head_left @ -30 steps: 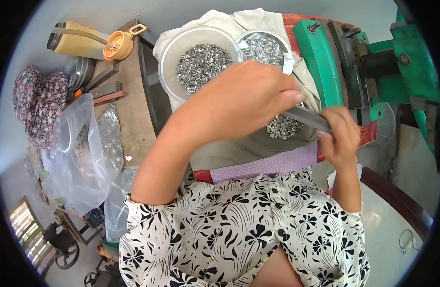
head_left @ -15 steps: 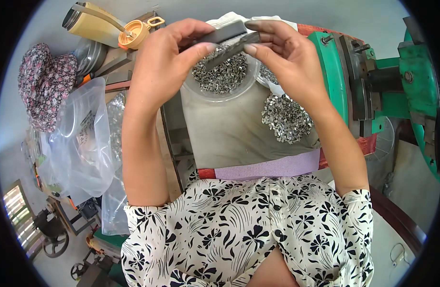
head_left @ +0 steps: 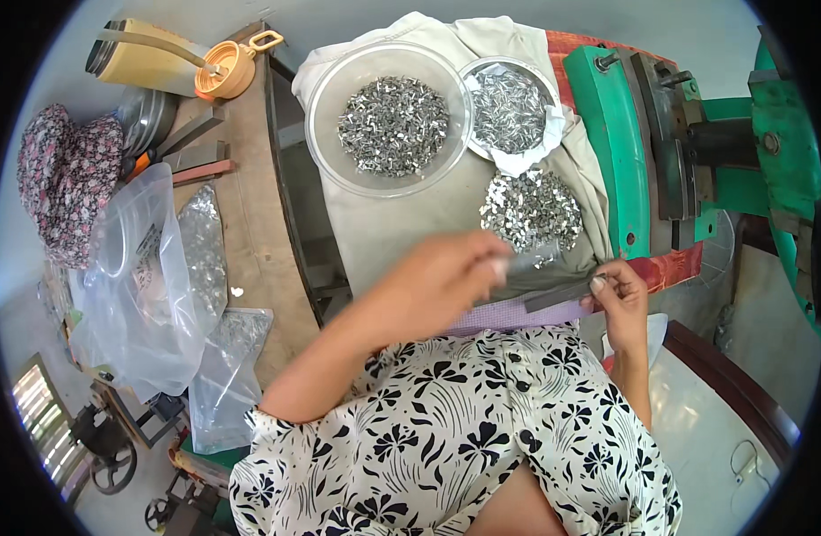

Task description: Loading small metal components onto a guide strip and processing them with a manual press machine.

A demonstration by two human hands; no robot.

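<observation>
My right hand (head_left: pixel 623 297) pinches one end of a dark flat bar (head_left: pixel 556 298) near the cloth's front edge. Smeared by motion, my left hand (head_left: pixel 446 281) is closed, with a blurred grey flat piece (head_left: pixel 537 258) at its fingertips, just above the bar. Right beyond that piece lies a loose pile of small shiny metal bits (head_left: pixel 531 210) on the grey-beige cloth (head_left: pixel 375 232). Farther back stands a clear round tub (head_left: pixel 316 134) holding many dark metal bits. Touching its right side, a paper-lined bowl (head_left: pixel 552 134) contains slim silvery pieces.
A green machine (head_left: pixel 618 170) flanks the cloth on the right. To the left, a wooden bench (head_left: pixel 254 205) carries metal bars (head_left: pixel 196 154), plastic bags (head_left: pixel 147 286), a floral cloth item (head_left: pixel 67 183) and an orange lid (head_left: pixel 227 71) with a straw. A gap separates bench and cloth.
Both hands have come down from above the tub toward my body. The flat pieces moved along, the right hand's bar now at the front edge. Tub and bowl are now uncovered to view.
</observation>
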